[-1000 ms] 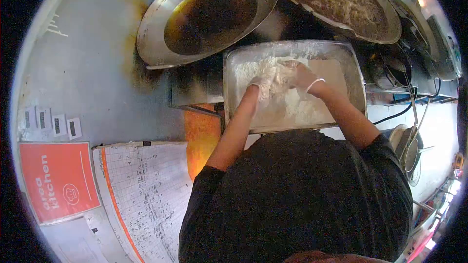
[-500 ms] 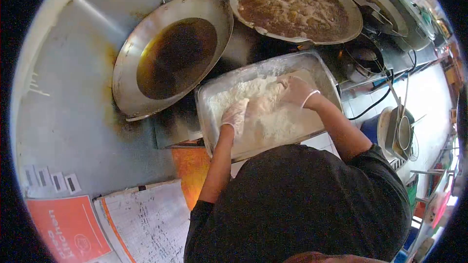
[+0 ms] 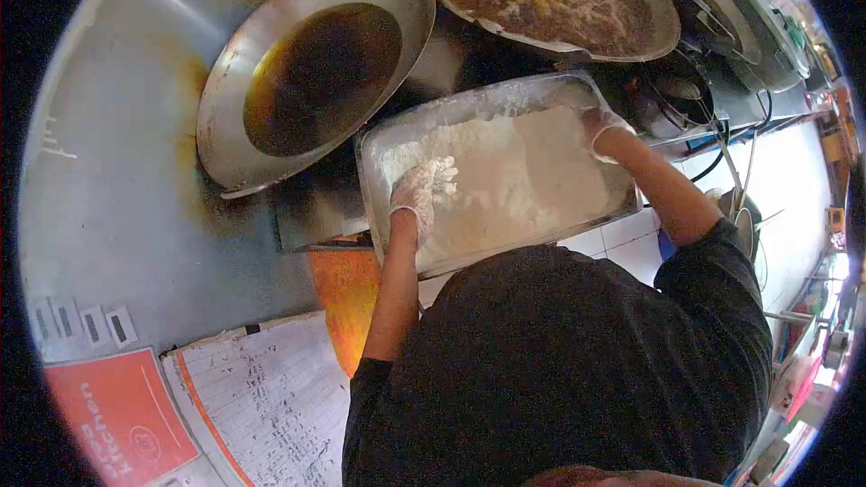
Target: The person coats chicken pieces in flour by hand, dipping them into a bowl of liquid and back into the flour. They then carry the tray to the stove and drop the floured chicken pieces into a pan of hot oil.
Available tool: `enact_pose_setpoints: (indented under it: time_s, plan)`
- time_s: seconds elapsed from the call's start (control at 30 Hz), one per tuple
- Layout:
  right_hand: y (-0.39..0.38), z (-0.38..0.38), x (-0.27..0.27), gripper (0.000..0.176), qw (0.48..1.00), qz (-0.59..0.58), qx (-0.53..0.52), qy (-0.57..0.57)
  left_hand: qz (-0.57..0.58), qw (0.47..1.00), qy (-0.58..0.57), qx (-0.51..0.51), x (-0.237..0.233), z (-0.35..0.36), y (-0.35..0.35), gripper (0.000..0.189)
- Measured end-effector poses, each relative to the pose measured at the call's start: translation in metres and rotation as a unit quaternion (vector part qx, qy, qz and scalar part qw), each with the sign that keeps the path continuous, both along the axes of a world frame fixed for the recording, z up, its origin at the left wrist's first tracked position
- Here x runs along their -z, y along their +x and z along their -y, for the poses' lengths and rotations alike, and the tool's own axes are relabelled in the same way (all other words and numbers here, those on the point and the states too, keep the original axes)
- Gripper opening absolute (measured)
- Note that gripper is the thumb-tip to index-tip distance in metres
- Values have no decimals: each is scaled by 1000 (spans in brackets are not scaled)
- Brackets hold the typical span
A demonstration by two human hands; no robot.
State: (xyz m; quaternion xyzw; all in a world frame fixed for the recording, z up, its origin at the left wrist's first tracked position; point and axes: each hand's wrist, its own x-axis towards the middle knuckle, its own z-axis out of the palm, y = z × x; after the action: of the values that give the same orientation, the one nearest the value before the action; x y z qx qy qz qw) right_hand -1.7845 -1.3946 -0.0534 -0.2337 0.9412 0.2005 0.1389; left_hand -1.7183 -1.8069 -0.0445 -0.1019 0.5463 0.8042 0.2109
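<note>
A rectangular metal tray [image 3: 505, 95] with pale flour [image 3: 505, 162] spread across its bottom lies in front of me. Over the tray's left end is my left hand [image 3: 415, 191] in a clear glove. Its fingers are apart and caked in lumpy white flour. At the tray's right end, close to the inner wall, is my right hand [image 3: 606, 133], also gloved. Its fingers are blurred and partly out of sight, so I cannot tell what they grip.
A wide wok [image 3: 225, 117] of dark oil stands at the left. Behind the tray, another large pan [image 3: 667, 32] holds bubbling oil. A third pan [image 3: 744, 36] sits farther right. Written sheets [image 3: 262, 388] and a red card [image 3: 122, 410] lie at the lower left.
My hands have moved apart from the middle of the flour, the left one leftward and the right one to the tray's right end. The flour on the right now looks smoother.
</note>
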Motion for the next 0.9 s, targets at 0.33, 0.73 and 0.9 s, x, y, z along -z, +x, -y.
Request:
enact_pose_setpoints:
  time_s: [0.33,0.73,0.9]
  plan:
    - [19,29,-129,31,963,61,47,-259,21,995,90,-23,49,19,-2,39]
    - [-14,10,-313,34,877,-157,58,-451,-67,974,-209,54,71,13,-5,34]
    - [-53,21,-294,30,932,-164,39,-322,9,987,-126,104,61,11,-13,36]
